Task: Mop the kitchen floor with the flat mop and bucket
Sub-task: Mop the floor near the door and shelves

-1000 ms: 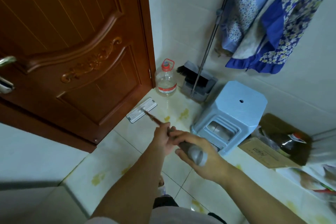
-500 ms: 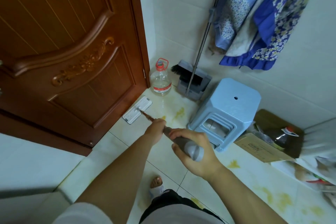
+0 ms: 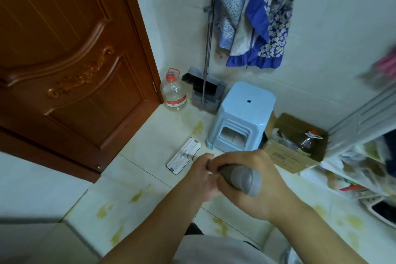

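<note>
**Mopping beside the stool**

Both hands clamp the mop handle point(image 3: 235, 174): right hand point(image 3: 252, 180) wraps the grey end, left hand point(image 3: 200, 176) apparently curls just below. The mop head point(image 3: 184, 158) lies flat near the blue stool point(image 3: 242, 118); keep it flat, skirting the stool leg

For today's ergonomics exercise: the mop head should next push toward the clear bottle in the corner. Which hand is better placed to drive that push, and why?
The left hand. It grips the mop handle lower, nearer the mop head, so it can steer; the right hand wraps the grey top end.
</note>
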`<state>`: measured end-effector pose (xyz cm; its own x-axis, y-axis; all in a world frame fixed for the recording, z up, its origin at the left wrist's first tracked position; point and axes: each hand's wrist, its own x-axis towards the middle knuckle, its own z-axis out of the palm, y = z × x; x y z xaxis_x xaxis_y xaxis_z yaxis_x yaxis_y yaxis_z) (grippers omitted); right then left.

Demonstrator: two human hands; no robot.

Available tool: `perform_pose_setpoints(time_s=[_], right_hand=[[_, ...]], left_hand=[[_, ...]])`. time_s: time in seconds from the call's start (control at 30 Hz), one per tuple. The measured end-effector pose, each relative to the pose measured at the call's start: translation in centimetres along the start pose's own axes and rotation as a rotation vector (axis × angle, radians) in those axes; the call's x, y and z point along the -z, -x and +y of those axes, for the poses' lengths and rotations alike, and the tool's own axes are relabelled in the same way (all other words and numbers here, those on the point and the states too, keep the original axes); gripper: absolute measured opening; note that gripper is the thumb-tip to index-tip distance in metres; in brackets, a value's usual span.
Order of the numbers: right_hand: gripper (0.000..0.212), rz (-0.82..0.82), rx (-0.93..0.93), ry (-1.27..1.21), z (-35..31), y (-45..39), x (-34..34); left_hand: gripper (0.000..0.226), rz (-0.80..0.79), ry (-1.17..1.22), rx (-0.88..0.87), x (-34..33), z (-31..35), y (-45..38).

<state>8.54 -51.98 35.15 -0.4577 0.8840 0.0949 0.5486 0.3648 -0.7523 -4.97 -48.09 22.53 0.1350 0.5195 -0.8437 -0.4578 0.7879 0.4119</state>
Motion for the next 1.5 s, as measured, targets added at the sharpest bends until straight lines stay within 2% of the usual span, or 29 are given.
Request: perform_pose_setpoints(time_s=[0.03,0.07,0.1,0.23,0.37,0.5,0.77,0.87,0.93,1.0,1.07,1.17,1.27,1.37,1.43,1.5], right_hand=[[0.015,0.026,-0.013,-0.049,0.7,0.5,-0.6],[0.016,0.078,-0.033,-0.079,1.4,0.9,-1.4],[0.017,0.134,-0.086,-0.143,1.6,1.2,-2.1],[0.019,0.405,-0.254,-0.223,2.7,0.2,-5.1],[0.015,0.617,-0.371,-0.136,2.6,-4.5,-7.7],[0.018,0.737,-0.428,0.009,1.5,-10.1,-9.3],[0.035,0.778,-0.512,0.106,-0.3,-18.4,-16.6],[0.046,0.567,-0.396,0.249,-0.6,-20.0,-17.6],[0.061,0.289,-0.324,0.405,-1.1,-20.9,-18.3],[0.071,0.103,-0.247,0.490,-1.6,-21.8,-18.7],[0.056,0.061,-0.196,0.511,-2.4,-22.6,-18.4],[0.025,0.319,-0.127,0.499,-4.0,-23.7,-17.3],[0.026,0.600,-0.167,0.351,-5.0,-24.7,-14.8],[0.020,0.643,-0.177,0.347,-5.5,-25.0,-14.1],[0.018,0.696,-0.172,0.279,-4.6,-24.5,-14.7],[0.024,0.750,-0.169,0.250,-3.3,-23.8,-15.1]], left_hand=[[0.035,-0.005,-0.111,-0.075,0.1,-0.1,-0.7],[0.037,0.052,-0.151,-0.099,0.0,0.2,-0.1],[0.038,0.032,-0.171,-0.101,0.1,0.4,-0.7],[0.031,0.048,-0.237,0.019,0.1,3.1,-2.9],[0.018,0.025,-0.362,0.103,0.2,8.4,-6.1],[0.015,-0.018,-0.555,0.150,1.5,14.2,-8.8],[0.015,-0.082,-0.737,0.174,6.2,22.2,-14.4],[0.019,-0.073,-0.713,0.188,8.6,24.2,-15.5],[0.013,-0.037,-0.799,0.196,10.9,24.9,-16.1],[0.008,-0.007,-0.832,0.201,12.8,25.5,-16.1],[0.010,-0.018,-0.796,0.174,13.7,25.9,-15.8],[0.008,-0.082,-0.799,0.102,12.7,26.5,-13.9],[0.026,-0.288,-0.536,0.082,11.5,26.7,-10.0],[0.051,-0.419,-0.324,0.099,11.3,26.1,-8.8],[0.047,-0.379,-0.292,0.164,10.6,25.8,-10.0],[0.036,-0.258,-0.304,0.187,9.8,25.7,-11.9]])
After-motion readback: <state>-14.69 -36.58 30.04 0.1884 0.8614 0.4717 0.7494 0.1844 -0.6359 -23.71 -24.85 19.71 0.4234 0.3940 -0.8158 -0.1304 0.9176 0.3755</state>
